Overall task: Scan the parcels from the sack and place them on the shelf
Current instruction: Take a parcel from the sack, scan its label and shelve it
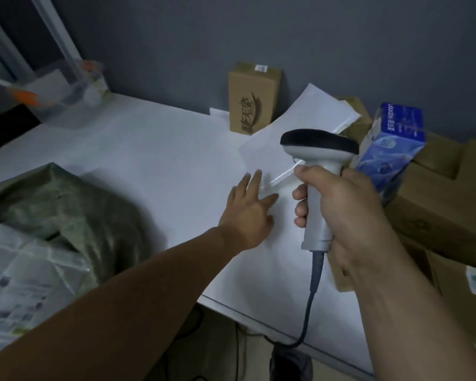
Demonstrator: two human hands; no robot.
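Note:
My right hand (349, 213) grips a grey handheld scanner (318, 160) with a black head, its cable hanging down past the table's front edge. My left hand (249, 210) stretches forward, fingers spread, fingertips touching the near edge of a flat white parcel (291, 130) that lies on the white table (149, 155). The scanner head hovers just above that parcel. A green woven sack (66, 204) slumps at the left, with plastic-wrapped parcels (22, 281) spilling at its mouth.
An upright cardboard box (252, 97) stands against the grey wall. A blue box (393, 149) leans on stacked cardboard cartons (437, 215) at the right. A clear plastic container (74, 86) with orange clips sits at the back left, by a metal shelf post (58, 39).

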